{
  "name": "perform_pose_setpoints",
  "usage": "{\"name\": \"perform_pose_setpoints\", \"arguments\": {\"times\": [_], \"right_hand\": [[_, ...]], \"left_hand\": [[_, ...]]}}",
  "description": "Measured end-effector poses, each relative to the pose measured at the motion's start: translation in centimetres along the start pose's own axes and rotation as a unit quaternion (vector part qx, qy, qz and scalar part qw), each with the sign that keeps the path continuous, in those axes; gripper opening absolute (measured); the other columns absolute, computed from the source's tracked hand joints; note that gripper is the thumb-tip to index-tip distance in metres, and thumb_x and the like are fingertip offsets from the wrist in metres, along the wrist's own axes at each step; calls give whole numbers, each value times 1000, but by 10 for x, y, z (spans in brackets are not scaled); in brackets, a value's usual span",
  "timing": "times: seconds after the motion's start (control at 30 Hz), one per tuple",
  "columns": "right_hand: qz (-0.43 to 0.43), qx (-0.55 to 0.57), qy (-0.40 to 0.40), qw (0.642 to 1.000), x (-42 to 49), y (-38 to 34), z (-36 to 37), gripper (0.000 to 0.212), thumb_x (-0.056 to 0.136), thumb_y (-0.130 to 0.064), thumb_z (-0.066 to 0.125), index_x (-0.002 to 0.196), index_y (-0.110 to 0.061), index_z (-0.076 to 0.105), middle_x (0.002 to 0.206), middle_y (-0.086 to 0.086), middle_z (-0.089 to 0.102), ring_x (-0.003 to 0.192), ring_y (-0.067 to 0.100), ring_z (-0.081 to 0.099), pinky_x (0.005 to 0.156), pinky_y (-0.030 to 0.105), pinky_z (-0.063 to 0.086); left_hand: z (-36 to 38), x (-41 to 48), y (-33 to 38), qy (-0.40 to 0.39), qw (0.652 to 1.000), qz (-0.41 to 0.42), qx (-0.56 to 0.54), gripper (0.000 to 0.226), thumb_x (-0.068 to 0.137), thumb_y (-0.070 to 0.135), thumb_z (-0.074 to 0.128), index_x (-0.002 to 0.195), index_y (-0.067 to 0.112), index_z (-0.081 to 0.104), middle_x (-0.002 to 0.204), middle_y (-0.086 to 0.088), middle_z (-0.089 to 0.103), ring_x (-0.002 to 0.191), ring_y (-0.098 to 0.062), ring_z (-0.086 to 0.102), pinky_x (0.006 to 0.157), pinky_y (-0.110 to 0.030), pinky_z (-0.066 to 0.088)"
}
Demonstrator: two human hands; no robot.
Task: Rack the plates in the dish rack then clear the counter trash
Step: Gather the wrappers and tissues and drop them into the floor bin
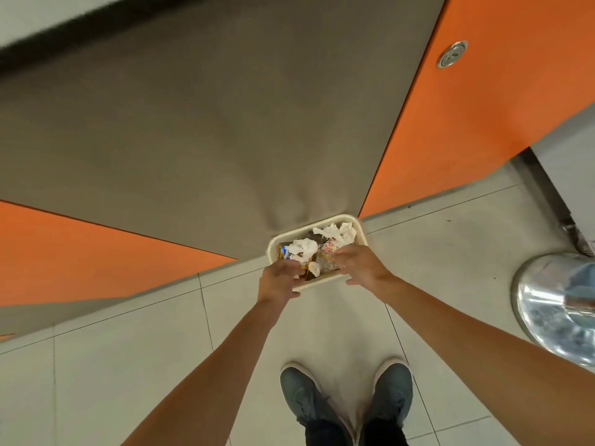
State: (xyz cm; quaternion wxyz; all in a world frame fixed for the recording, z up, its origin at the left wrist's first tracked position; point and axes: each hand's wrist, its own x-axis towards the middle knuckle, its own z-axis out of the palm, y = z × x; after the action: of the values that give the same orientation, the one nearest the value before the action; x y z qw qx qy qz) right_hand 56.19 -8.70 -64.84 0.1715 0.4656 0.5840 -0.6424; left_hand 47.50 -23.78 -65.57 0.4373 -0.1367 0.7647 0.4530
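Your left hand (278, 280) and right hand (361, 267) curl around the near rim of a cream tray (317, 224) full of crumpled trash (308, 248), held above the tiled floor (135, 358), near a steel bin (553, 305).

One cream tray (322, 281) sits at the centre, gripped by two hands: left hand (278, 278), right hand (360, 265). It carries two large crumpled tissues (304, 247) and one yellow-and-blue wrapper (284, 251). Two grey shoes (301, 397) are at 6 o'clock. Two orange cabinet doors (467, 123) are at 9 and 1 o'clock. One round metal lock (452, 54) is at 1 o'clock. One shiny steel bin lid (553, 304) is at 4 o'clock.
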Motion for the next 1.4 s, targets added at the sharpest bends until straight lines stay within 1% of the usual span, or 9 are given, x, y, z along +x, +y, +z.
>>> {"name": "perform_pose_setpoints", "arguments": {"times": [0.1, 0.2, 0.3, 0.43, 0.63, 0.77, 0.87, 1.2, 1.4], "right_hand": [[-106, -65, 23, 992, -32, -12, 1, 23, 96, -13, 51, 78, -4, 63, 80, 9, 62, 82, 22, 58, 76, 32, 45], [-179, -112, 34, 977, -66, -33, -3, 35, 99, -12, 43, 67, -10, 58, 67, 1, 60, 68, 16, 56, 73, 30, 45], [-222, -181, 24, 958, -110, -61, -8, 36, 101, -19, 41, 73, -4, 57, 71, 7, 63, 71, 22, 57, 75, 38, 45], [-258, -213, 16, 942, -182, -110, -22, 33, 98, -23, 40, 77, -6, 60, 78, 7, 66, 79, 25, 61, 77, 43, 50], [-273, -189, 15, 943, -290, -161, -38, 28, 99, -16, 45, 78, -19, 63, 79, -4, 65, 76, 11, 60, 70, 26, 46], [-297, -175, 12, 939, -346, -199, -55, 22, 99, -22, 49, 85, -19, 66, 82, -5, 67, 77, 10, 61, 71, 28, 46], [-314, -171, 9, 934, -376, -220, -62, 15, 97, -22, 55, 96, -21, 70, 91, -9, 70, 85, 4, 63, 74, 19, 47], [-413, -192, -8, 890, -425, -340, -56, 12, 97, -20, 56, 102, -21, 67, 98, -12, 65, 89, -1, 58, 69, 5, 40], [-439, -213, -7, 873, -427, -403, -33, 14, 97, -19, 55, 103, -21, 67, 101, -10, 66, 95, 2, 59, 75, 7, 40]], "left_hand": [[-6, -33, 17, 14, 998, 56, 25, 24, 91, 2, 48, 84, 11, 69, 67, -6, 64, 56, -17, 54, 51, -23, 37], [-7, -65, 42, 14, 996, 92, -11, 23, 92, -1, 48, 85, 3, 69, 61, -9, 55, 49, -14, 46, 45, -17, 36], [-12, -114, 71, 3, 991, 130, -15, 21, 93, -4, 46, 90, -6, 67, 61, -12, 52, 48, -12, 45, 45, -16, 36], [-24, -195, 121, 5, 983, 181, -9, 22, 92, -5, 48, 87, -2, 69, 60, -10, 53, 49, -12, 46, 48, -17, 38], [-39, -304, 166, 16, 973, 229, -26, 27, 93, -7, 46, 90, 5, 70, 64, -9, 59, 54, -9, 51, 53, -18, 43], [-50, -368, 202, 36, 964, 260, -32, 25, 91, -6, 49, 92, 8, 70, 70, -5, 64, 57, -13, 55, 51, -16, 41], [-63, -406, 218, 32, 961, 274, -37, 22, 93, -3, 50, 94, 9, 69, 72, -8, 64, 59, -16, 56, 50, -18, 41], [-134, -455, 298, 68, 942, 329, -20, 21, 93, -2, 49, 93, 6, 69, 70, -3, 64, 56, -14, 55, 53, -16, 40], [-181, -450, 347, 101, 928, 359, 3, 24, 91, 4, 50, 90, 16, 71, 71, 0, 68, 61, -15, 60, 57, -30, 42]]}}
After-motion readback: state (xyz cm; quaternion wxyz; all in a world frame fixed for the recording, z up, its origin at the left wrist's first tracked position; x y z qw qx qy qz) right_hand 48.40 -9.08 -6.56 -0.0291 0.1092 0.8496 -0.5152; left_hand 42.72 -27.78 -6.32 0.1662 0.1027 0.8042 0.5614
